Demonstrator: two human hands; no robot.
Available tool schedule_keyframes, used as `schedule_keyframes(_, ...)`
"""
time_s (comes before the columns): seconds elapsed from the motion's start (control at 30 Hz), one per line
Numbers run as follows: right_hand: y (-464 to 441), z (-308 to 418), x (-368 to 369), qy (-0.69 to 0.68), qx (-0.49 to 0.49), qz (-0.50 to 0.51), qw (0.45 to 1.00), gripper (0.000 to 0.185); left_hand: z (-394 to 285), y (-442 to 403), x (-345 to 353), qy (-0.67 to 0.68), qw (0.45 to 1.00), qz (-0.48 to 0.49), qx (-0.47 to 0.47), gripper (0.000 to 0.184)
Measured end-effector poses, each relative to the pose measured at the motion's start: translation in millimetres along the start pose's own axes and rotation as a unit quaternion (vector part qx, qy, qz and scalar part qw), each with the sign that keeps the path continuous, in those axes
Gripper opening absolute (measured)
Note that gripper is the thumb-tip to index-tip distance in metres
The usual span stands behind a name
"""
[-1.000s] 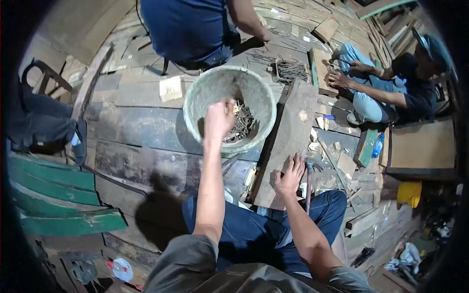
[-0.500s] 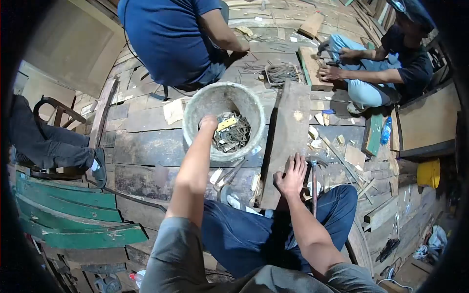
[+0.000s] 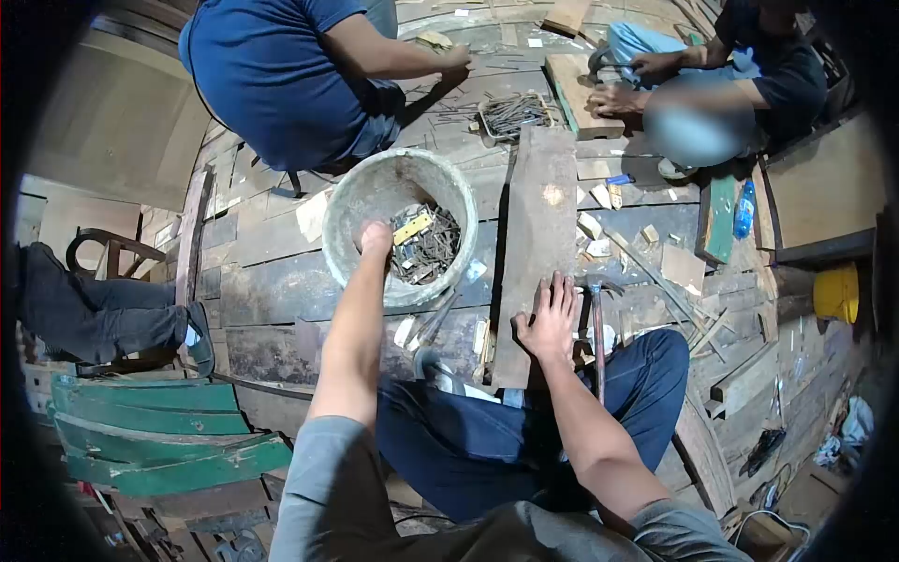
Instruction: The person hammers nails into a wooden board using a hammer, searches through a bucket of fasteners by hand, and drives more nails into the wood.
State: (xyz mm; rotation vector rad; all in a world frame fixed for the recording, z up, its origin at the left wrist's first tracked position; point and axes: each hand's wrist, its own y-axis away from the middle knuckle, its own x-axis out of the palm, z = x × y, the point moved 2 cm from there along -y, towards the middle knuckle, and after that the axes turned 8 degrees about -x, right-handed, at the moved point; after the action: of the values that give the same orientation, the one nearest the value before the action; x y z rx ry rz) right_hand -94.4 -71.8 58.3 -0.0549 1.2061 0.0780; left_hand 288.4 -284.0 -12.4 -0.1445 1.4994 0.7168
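Observation:
My left hand (image 3: 376,237) reaches inside a grey, crusted bucket (image 3: 335,220), close to its left inner wall; its fingers are hidden from me. Beside it in the bucket lies a heap of nails (image 3: 433,253), topped by a yellow strip with dark spots (image 3: 412,229). My right hand (image 3: 551,323) rests palm down, fingers spread, on a thick wooden plank (image 3: 538,225) that lies lengthwise in front of me. Just right of that hand, a claw hammer (image 3: 598,328) leans near my knee, its head toward the plank.
A person in a blue shirt (image 3: 272,80) crouches ahead on the left. Another person (image 3: 777,75) sits at the right, hands on a wooden block (image 3: 573,89). A tray of nails (image 3: 515,116), wood scraps (image 3: 682,267), green boards (image 3: 154,412) and a yellow bucket (image 3: 836,294) lie around.
The view has shifted slightly, so most things sit lower left or higher than before. The blue-shirted person's arm reaches farther forward. My hands keep the same places in the bucket and on the plank.

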Motion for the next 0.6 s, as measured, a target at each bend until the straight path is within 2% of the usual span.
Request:
schedule_keyframes(0.1,-1.0,0.9,-3.1,-0.007,0.001,0.006,1.000,0.083,2.1,-16.2,11.2,-0.036,0.999,0.025,-0.016,0.033)
schedule_keyframes(0.2,-3.1,0.4,-3.4,0.001,0.007,0.028,1.000,0.084,-13.2,29.9,-36.2,-0.040,0.999,-0.003,-0.007,0.032)
schedule_keyframes(0.37,-1.9,-2.6,4.1,0.009,0.001,0.030,1.000,0.084,-10.4,6.7,-18.3,-0.056,0.998,0.022,0.010,0.025)
schedule_keyframes(0.4,-2.3,-2.4,4.3,0.006,0.002,0.029,1.000,0.084,-10.4,13.2,-23.6,-0.007,0.999,-0.008,-0.033,0.025)
schedule_keyframes(0.5,-4.1,0.2,-1.5,0.003,0.005,0.040,0.999,0.084,-15.8,15.2,-36.5,-0.173,0.982,0.063,0.044,0.028)
schedule_keyframes(0.53,-3.7,-0.2,-0.5,-0.002,0.002,0.029,1.000,0.083,-9.1,4.1,-25.4,-0.103,0.993,0.059,0.015,0.032)
schedule_keyframes(0.6,-3.0,-4.3,5.0,-0.004,0.000,0.024,1.000,0.083,-7.1,-9.1,-8.4,-0.096,0.995,0.007,0.034,0.033)
